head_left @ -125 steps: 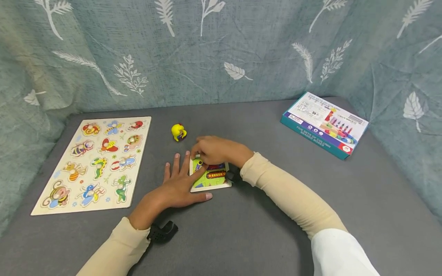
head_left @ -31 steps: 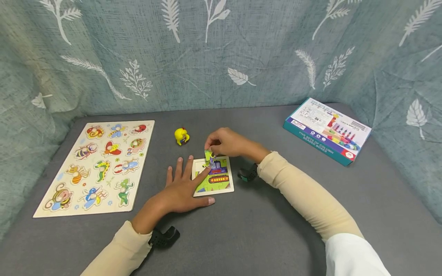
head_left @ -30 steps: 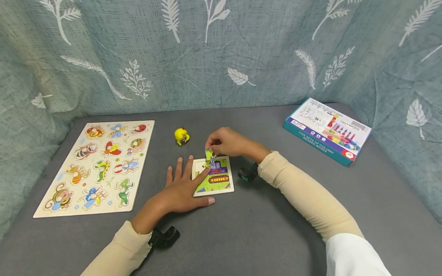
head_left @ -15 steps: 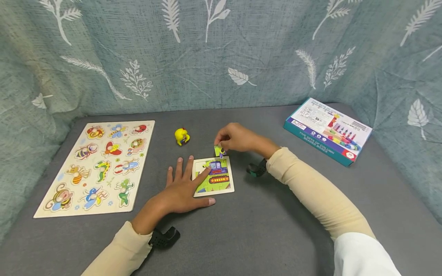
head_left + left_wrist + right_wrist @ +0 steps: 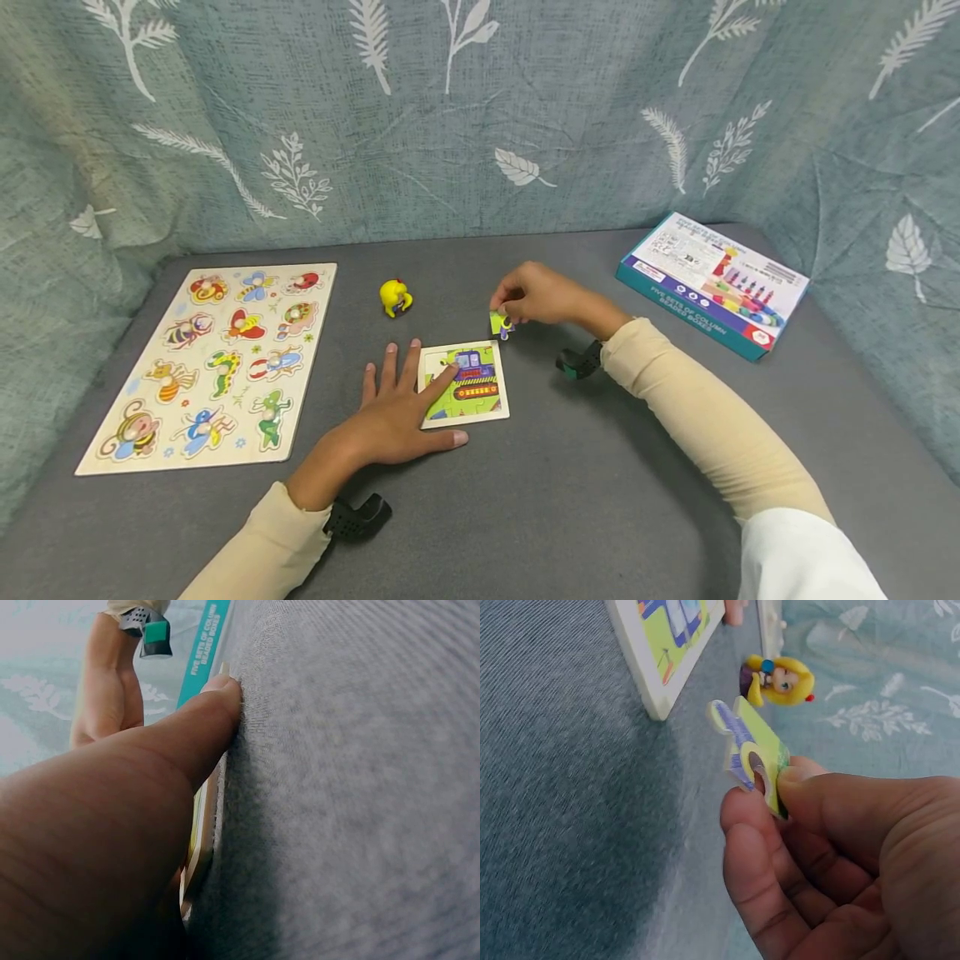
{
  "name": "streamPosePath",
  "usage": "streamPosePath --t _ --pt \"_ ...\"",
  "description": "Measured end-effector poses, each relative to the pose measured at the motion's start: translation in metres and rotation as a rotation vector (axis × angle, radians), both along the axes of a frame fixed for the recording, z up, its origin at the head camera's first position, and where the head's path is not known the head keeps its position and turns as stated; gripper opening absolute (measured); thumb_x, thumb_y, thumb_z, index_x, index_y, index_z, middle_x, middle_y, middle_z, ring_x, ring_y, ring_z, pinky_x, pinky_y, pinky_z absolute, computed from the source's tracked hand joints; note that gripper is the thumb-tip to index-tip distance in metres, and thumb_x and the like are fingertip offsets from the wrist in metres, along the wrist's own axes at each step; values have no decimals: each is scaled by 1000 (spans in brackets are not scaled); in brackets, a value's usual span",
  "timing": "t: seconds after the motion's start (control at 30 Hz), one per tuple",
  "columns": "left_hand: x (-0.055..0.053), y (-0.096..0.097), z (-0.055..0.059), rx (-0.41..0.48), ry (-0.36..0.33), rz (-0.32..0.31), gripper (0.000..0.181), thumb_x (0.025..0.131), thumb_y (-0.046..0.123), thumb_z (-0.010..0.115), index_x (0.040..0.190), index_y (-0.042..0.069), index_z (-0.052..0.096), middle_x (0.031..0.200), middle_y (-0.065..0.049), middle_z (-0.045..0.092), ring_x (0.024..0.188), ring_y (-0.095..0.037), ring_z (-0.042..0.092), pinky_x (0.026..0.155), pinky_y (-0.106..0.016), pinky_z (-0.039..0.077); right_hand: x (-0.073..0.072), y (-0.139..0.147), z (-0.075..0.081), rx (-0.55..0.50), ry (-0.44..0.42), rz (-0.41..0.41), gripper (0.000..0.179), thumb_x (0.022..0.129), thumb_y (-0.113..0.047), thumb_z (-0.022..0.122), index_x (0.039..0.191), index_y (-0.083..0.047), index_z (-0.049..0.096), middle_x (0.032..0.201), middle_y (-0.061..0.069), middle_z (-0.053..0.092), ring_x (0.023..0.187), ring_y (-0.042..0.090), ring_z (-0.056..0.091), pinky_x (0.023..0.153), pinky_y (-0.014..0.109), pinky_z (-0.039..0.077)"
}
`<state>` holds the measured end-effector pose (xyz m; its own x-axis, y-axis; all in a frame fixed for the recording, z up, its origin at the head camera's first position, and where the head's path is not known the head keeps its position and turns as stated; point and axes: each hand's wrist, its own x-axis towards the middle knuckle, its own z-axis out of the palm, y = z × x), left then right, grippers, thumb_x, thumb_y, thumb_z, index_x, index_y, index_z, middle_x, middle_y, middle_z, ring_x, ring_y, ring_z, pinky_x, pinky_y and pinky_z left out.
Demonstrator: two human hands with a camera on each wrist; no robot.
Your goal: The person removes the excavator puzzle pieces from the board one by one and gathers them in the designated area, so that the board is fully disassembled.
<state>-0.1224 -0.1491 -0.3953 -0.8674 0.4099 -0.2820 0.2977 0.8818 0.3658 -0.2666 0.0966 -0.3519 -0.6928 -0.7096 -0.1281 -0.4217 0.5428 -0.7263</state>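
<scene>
My right hand [image 5: 542,294] pinches a green and purple jigsaw piece [image 5: 759,754] between thumb and fingers. In the head view the piece is just beyond the far right corner of a small framed jigsaw puzzle [image 5: 480,407], which pictures a purple vehicle with an orange track. A bare spot shows at the puzzle's far left corner. My left hand [image 5: 397,414] lies flat with spread fingers, its index finger across the puzzle and its thumb along the near side. In the left wrist view the thumb [image 5: 214,705] covers much of the puzzle's edge.
A yellow-haired toy figure [image 5: 394,297] lies beyond the puzzle. On the left is a wooden peg board [image 5: 258,354] with several insect pictures. A teal and white box [image 5: 712,283] sits at the back right, before a leaf-patterned curtain [image 5: 420,167].
My right hand has lifted the jigsaw piece out of the puzzle's far left part and carried it rightward past the far edge. The left hand stays in place.
</scene>
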Motion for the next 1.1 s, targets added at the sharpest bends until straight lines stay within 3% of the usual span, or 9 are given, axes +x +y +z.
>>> streamPosePath --t 0.27,0.67,1.1 --pt "-1 -1 0 -3 6 -2 91 84 70 57 156 25 25 159 -24 -11 141 -47 -18 105 -67 -8 -1 10 -2 3 -45 -8 18 94 4 56 102 4 72 88 10 69 71 21 62 67 37 53" --pt "0 -1 0 5 -4 4 91 83 70 58 156 25 25 159 -23 -12 141 -46 -19 105 -67 -9 -1 17 -10 38 -118 14 18 89 7 59 102 4 71 85 9 68 68 17 60 63 31 51" --pt "0 0 -1 -4 6 1 92 83 71 57 156 26 25 159 -23 -10 141 -46 -17 105 -67 -8 1 23 -18 53 -125 20 14 88 6 61 97 2 71 83 6 67 70 15 58 61 28 47"
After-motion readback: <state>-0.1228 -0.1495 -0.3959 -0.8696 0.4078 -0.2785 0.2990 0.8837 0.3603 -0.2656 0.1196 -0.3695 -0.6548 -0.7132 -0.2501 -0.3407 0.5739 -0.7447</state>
